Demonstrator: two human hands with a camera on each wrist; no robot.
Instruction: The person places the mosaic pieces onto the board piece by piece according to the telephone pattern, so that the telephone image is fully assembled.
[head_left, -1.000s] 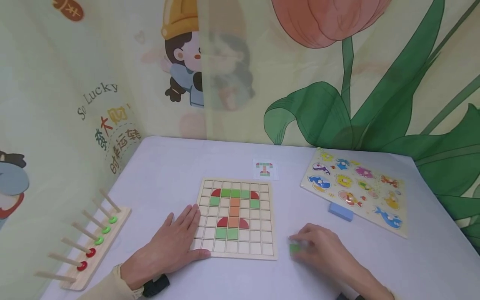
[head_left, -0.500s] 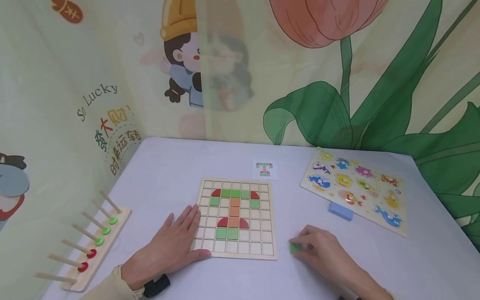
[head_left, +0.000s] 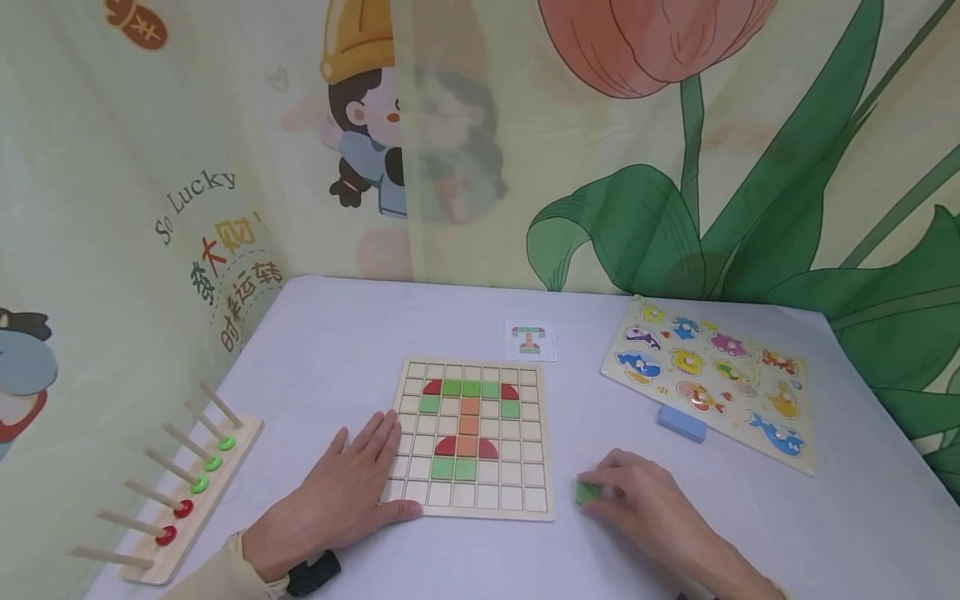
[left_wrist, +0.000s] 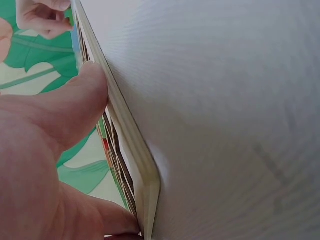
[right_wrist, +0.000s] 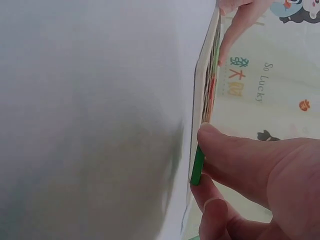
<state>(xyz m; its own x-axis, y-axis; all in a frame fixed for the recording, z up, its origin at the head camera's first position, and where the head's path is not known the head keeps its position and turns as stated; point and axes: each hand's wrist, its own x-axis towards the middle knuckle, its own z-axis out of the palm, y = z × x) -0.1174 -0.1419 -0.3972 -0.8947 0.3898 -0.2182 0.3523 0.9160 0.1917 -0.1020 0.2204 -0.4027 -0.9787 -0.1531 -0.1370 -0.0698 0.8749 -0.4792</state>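
Fingers (head_left: 600, 483) of the right hand (head_left: 648, 504) pinch a green tile (head_left: 587, 492) flat on the table (head_left: 337, 350), just right of the grid board (head_left: 540, 510) (left hand (head_left: 341, 492) lies flat on it).

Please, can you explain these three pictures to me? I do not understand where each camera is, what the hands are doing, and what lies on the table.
There is no machine here: a person works with two bare hands. One camera sits on the head and looks down at the table; one sits on each wrist, very close to that hand.

The left hand rests flat on the corner of a wooden grid board, which holds green, red and orange tiles. The right hand pinches a small green tile in its fingers, on the table beside the board.

Also there: a small pattern card, an animal puzzle board lying on a blue block, and a peg rack with red and green rings.
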